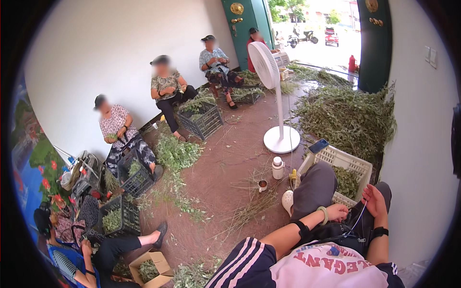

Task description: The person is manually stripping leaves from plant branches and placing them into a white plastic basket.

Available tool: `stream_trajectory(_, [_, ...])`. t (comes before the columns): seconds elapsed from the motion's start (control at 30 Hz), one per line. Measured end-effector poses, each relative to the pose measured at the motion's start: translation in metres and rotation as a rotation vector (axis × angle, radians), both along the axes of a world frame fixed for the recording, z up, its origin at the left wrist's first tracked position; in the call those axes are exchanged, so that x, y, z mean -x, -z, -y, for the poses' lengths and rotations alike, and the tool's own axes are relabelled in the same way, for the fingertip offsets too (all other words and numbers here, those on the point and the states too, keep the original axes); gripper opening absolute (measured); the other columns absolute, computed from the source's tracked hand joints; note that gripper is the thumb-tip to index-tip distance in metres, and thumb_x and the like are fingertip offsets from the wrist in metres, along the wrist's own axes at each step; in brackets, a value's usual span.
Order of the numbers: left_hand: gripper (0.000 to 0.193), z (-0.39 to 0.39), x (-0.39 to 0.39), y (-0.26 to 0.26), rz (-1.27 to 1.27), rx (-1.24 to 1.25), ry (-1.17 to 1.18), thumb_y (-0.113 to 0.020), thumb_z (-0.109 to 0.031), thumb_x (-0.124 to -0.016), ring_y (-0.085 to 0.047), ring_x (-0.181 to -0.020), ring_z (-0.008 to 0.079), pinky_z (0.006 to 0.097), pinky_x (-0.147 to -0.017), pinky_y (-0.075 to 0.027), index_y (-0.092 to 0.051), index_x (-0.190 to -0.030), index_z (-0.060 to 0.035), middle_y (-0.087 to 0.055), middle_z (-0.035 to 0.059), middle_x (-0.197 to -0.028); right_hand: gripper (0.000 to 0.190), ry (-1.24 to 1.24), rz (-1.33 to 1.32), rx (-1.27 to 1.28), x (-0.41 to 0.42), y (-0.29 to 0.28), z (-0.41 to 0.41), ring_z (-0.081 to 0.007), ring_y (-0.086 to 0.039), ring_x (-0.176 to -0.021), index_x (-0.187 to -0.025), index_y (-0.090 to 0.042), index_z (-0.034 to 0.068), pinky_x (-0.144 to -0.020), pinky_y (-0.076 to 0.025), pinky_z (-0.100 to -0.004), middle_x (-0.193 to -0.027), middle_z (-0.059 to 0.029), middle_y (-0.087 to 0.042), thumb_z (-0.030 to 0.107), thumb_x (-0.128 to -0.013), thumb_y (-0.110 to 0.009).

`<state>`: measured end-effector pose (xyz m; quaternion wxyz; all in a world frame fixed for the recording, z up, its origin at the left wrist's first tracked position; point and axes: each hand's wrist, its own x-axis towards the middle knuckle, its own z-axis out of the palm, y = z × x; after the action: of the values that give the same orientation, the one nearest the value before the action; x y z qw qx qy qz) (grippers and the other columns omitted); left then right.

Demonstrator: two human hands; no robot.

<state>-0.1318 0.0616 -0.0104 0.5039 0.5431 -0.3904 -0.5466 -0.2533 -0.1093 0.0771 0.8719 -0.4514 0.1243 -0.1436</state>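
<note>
My left hand (338, 213), with a pale bangle (323, 215) at the wrist, is curled low over my lap, close to a black bag (333, 230) at my waist. Whether its fingers hold anything cannot be seen. Raised beside my right knee, my right hand (374, 198) has a thin white cable (359, 217) between its fingers. The cable runs down towards the bag. Just beyond my knees stands a cream plastic crate (354, 158) with green plant leaves (345, 181) inside. A phone (318, 146) lies on its far left corner.
A white standing fan (281, 118) rises ahead, with a white flask (277, 168) and a cup (262, 185) nearer. Cut stalks (252, 212) litter the floor. A large plant heap (342, 115) lies right. Several people sit along the left wall with dark crates (203, 122).
</note>
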Motion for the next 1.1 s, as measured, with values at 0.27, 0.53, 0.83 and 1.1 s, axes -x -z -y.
stream_trajectory(0.27, [0.03, -0.007, -0.009, -0.001, -0.04, -0.038, 0.053, -0.049, -0.018, -0.085, -0.055, -0.081, 0.0103, 0.025, -0.072, -0.045, -0.048, -0.112, -0.0052, -0.057, 0.0037, -0.097, 0.03, -0.004, -0.025, 0.009, -0.002, 0.0, 0.0, -0.0161, -0.058, -0.085, -0.109, -0.049, 0.006, -0.073, -0.047, -0.0315, -0.097, -0.0058, -0.059, 0.026, -0.087, -0.049])
stream_trajectory(0.53, [0.029, 0.001, -0.023, -0.057, -0.056, -0.037, 0.046, -0.05, -0.016, -0.086, -0.055, -0.083, 0.0121, 0.0253, -0.075, -0.045, -0.048, -0.112, -0.0032, -0.057, 0.0047, -0.097, 0.029, -0.085, -0.166, 0.058, -0.032, -0.03, 0.041, -0.0131, -0.058, -0.077, -0.106, -0.052, 0.008, -0.063, -0.048, -0.0267, -0.092, -0.0028, -0.057, 0.028, -0.086, -0.052])
stream_trajectory(0.83, [0.021, 0.023, -0.119, -0.122, 0.227, 0.139, -0.363, -0.049, -0.01, -0.087, -0.056, -0.079, 0.0096, 0.0219, -0.073, -0.045, -0.053, -0.104, 0.0012, -0.059, 0.0072, -0.093, 0.031, 0.289, -0.2, 0.23, -0.081, -0.072, 0.146, -0.0135, -0.057, -0.08, -0.108, -0.053, 0.008, -0.07, -0.048, -0.0252, -0.099, -0.0023, -0.056, 0.029, -0.085, -0.053])
stream_trajectory(1.1, [0.018, 0.085, -0.226, -0.118, 0.091, 0.33, -0.749, -0.049, -0.008, -0.086, -0.058, -0.071, 0.0125, 0.0228, -0.068, -0.047, -0.054, -0.101, -0.0004, -0.061, 0.0097, -0.088, 0.037, 0.415, -0.355, 0.393, -0.157, -0.033, 0.233, -0.0161, -0.056, -0.08, -0.105, -0.054, 0.006, -0.067, -0.047, -0.0269, -0.102, -0.0037, -0.046, 0.032, -0.08, -0.06])
